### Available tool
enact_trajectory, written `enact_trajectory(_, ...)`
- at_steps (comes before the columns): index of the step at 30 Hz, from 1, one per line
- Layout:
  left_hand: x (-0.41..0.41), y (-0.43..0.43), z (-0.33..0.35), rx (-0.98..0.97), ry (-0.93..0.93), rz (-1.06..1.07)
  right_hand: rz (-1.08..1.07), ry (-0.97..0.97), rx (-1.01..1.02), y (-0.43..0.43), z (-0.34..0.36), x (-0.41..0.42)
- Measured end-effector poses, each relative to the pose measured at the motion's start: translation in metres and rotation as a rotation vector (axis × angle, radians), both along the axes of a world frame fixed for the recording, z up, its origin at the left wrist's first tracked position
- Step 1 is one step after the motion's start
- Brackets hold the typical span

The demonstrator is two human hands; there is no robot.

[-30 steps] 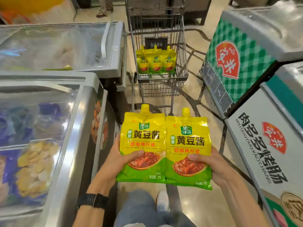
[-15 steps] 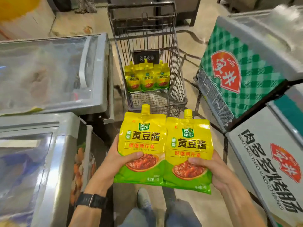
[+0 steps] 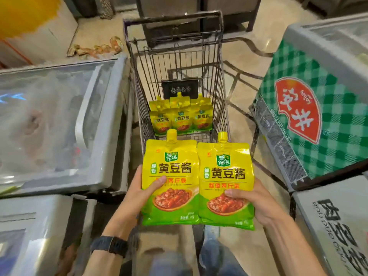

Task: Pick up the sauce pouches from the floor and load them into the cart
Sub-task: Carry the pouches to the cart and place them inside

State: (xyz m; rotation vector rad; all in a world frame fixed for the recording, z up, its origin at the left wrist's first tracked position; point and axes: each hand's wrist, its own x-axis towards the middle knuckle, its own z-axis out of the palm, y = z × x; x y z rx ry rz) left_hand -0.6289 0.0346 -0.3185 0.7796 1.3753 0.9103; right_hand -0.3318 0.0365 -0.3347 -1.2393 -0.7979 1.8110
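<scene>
Two yellow-and-green sauce pouches with spouts are held upright side by side just in front of the wire cart point(image 3: 223, 92). My left hand point(image 3: 143, 193) grips the left pouch point(image 3: 171, 168) at its lower left edge, thumb on the front. My right hand point(image 3: 253, 204) grips the right pouch point(image 3: 226, 176) at its lower right, thumb across the picture. Inside the cart basket, several more of the same pouches point(image 3: 180, 116) stand in a row against a black panel. The held pouches hide the cart's near rim.
A glass-topped chest freezer point(image 3: 59, 120) lines the left side, with another point(image 3: 35, 232) nearer me. On the right stand a green-checked freezer point(image 3: 310, 108) and a white one with black lettering point(image 3: 334, 226). The tiled floor aisle between them is narrow; my legs show below.
I have stepped closer to the cart, which now looms larger and directly ahead. The two pouches stay gripped in both hands, now level with the basket's near end.
</scene>
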Motion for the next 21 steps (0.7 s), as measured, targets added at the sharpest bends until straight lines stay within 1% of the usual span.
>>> enact_trajectory(5, 0.0, 0.06, -0.015, 0.009, 0.021, 0.055, 0.054, -0.045, -0.041, 0.083, -0.018, 0.0)
enact_trajectory(8, -0.006, 0.101, -0.026, -0.003, 0.057, 0.082, 0.049, -0.062, -0.063, 0.127, -0.029, -0.013)
enact_trajectory(12, -0.017, 0.158, -0.046, 0.014, 0.137, 0.094, 0.019, -0.155, -0.131, 0.176, -0.057, -0.032)
enact_trajectory(15, -0.024, 0.195, -0.068, -0.01, 0.17, 0.067, -0.065, -0.232, -0.158, 0.205, -0.08, -0.047)
enact_trajectory(18, -0.027, 0.234, -0.094, -0.03, 0.256, 0.014, -0.07, -0.327, -0.158, 0.241, -0.106, -0.059)
enact_trajectory(21, -0.028, 0.269, -0.122, -0.051, 0.423, -0.035, -0.051, -0.418, -0.171, 0.274, -0.139, -0.073)
